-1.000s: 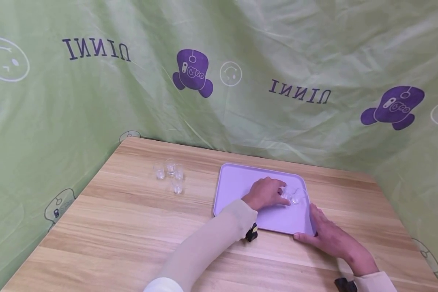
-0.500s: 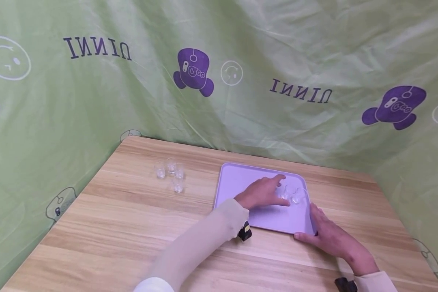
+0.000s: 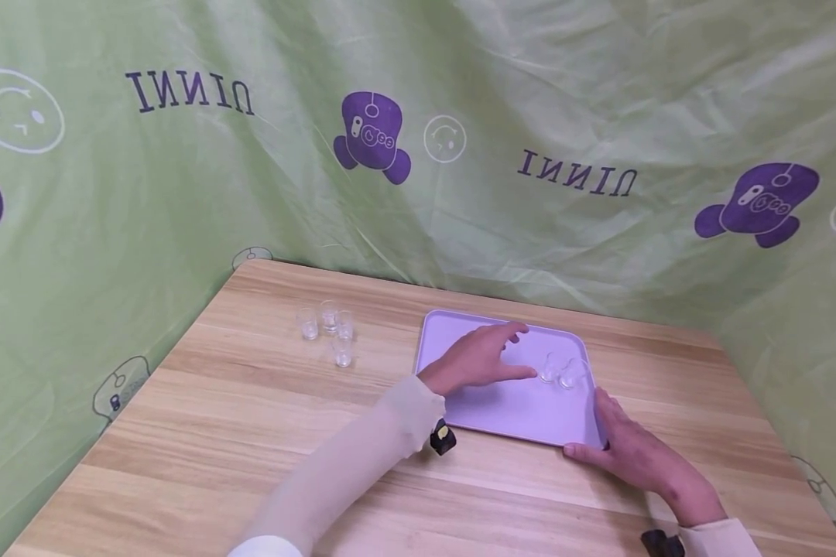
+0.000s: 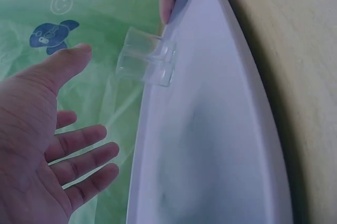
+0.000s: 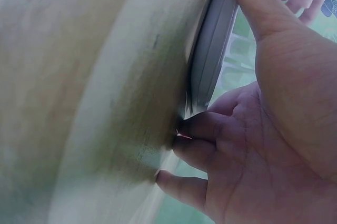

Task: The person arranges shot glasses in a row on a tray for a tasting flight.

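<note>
While L hand (image 3: 481, 357), fingers spread, grips nothing beside two clear cups (image 4: 146, 61) on the purple tray (image 3: 508, 414), R hand (image 3: 630, 450) rests loose-fingered at its near-R corner. Cups prob. light, stiff, slippery, poss. breakable; best pinched gently round the sides.

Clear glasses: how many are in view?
6: on the table left of the tray, a left glass, back glass, right glass and front glass; toward the tray's right end, one glass beside another.
</note>
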`<state>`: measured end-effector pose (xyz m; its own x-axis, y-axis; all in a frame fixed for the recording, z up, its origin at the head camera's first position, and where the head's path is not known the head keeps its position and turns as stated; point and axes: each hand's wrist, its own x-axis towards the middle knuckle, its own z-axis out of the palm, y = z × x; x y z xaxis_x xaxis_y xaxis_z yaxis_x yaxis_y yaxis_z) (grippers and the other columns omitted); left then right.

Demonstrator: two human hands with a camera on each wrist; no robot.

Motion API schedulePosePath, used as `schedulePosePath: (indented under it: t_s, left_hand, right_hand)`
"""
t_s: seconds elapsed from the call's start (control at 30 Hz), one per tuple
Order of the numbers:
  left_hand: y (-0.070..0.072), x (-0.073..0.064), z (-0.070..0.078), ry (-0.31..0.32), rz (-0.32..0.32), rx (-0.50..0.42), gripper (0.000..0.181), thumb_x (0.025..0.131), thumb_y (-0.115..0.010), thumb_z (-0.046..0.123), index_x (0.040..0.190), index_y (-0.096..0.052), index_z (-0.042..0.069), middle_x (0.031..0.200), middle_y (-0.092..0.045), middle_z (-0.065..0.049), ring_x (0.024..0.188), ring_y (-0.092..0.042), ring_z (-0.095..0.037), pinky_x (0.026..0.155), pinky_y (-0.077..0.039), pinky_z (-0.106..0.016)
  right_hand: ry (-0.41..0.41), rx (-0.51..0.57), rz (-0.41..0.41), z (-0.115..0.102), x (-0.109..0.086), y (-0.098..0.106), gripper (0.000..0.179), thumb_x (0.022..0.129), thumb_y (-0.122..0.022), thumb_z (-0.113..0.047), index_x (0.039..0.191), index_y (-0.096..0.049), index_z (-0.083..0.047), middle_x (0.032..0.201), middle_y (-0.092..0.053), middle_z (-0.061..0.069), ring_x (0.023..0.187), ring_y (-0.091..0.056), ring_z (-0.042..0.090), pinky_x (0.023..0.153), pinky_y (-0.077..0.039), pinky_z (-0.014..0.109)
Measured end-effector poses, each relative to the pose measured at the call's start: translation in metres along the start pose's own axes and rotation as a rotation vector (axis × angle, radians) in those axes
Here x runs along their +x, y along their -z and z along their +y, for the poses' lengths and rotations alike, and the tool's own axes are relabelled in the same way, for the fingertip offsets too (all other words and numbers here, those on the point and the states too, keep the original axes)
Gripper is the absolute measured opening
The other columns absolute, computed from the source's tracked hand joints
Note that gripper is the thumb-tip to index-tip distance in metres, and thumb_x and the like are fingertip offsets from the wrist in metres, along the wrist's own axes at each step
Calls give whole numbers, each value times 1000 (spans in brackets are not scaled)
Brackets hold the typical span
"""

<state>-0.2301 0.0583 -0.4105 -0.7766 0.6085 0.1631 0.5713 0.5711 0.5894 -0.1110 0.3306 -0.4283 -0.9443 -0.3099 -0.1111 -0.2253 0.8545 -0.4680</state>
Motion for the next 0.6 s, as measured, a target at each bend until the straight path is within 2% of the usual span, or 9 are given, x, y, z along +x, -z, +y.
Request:
schedulePosePath:
  t_s: [0.17,0.33,0.6]
  left_hand:
    - [11,-13,-6,-35,43,-16,63,95,-70,53,142,-58,14,129,-67,-3,115,-63,-17,93,-50,-29]
    - [25,-28,-10,-66,77,5,55,98,-67,50,139,-61,12,127,-69,-6,113,-64,-18,93,-50,-29]
    - [51,-55,-20,-73,142,45,51,99,-69,45,138,-63,13,127,-68,-3,114,-61,-17,95,-51,-32]
  right_hand:
    - [0,-3,1,1,-1,0,119,90,-75,-53,156,-4,16,156,-12,46,140,-17,65,109,-22,74]
    - [5,-17,11,1,-1,0,119,90,-75,-53,155,-5,17,155,-13,47,139,-18,66,110,-23,74]
    - [3,-11,1,1,-1,0,120,91,-74,-54,155,-3,18,155,-10,47,140,-16,66,110,-21,74]
